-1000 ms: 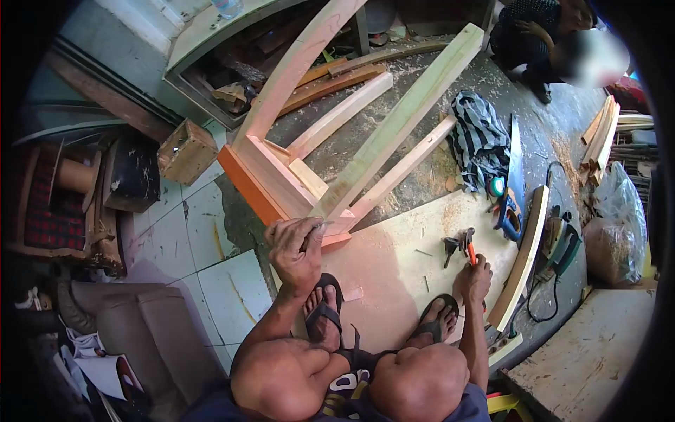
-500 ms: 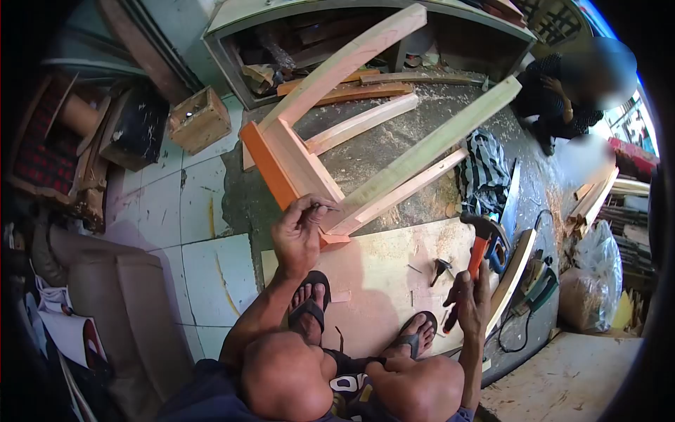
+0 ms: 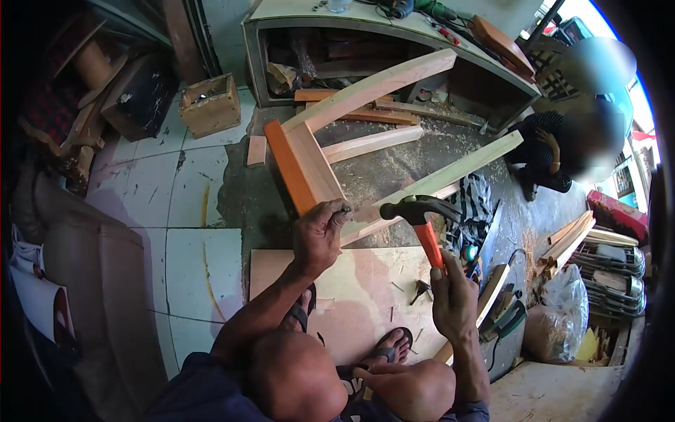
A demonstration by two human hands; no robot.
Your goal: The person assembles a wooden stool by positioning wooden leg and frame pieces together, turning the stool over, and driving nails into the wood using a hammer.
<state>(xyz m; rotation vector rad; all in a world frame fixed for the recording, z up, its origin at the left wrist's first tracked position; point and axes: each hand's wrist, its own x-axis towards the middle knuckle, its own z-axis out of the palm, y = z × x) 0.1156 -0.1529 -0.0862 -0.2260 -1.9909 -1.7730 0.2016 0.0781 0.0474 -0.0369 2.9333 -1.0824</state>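
My right hand [image 3: 453, 295] is wrapped round the orange handle of a claw hammer [image 3: 427, 243], its dark head raised near the end of the wooden frame. My left hand [image 3: 318, 235] is closed in a pinch on what looks like a small nail [image 3: 347, 209], mostly hidden by the fingertips. Those fingers are at the near corner of the wooden frame [image 3: 314, 158]. One side of that frame is an orange-painted rail [image 3: 287, 165], and long pale legs [image 3: 457, 169] reach away from it. Below lies a plywood sheet [image 3: 358, 281] with several loose nails.
A dark drill chuck or similar tool [image 3: 421, 291] sits on the plywood. To the right are a green power tool [image 3: 508, 313] and a plastic bag [image 3: 559, 316]. A cabinet [image 3: 295, 28] and wooden box [image 3: 211, 105] stand behind. Another person [image 3: 555, 144] crouches at back right.
My right hand has lifted the hammer from low on the right, up and leftward toward the frame's corner. My left hand keeps its pinch at that corner. The view has shifted.
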